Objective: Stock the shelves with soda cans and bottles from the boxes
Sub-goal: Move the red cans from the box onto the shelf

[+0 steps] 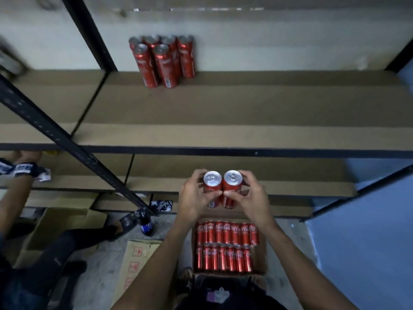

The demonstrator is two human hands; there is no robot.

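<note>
So, left hand [192, 199] grips left can [212, 179], right hand [250, 198] grips right can [232, 179], both upright, tops up

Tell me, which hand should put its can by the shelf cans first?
Probably left: the left hand holds its can nearer the shelf cans; the right hand holds the other can farther right.
</note>
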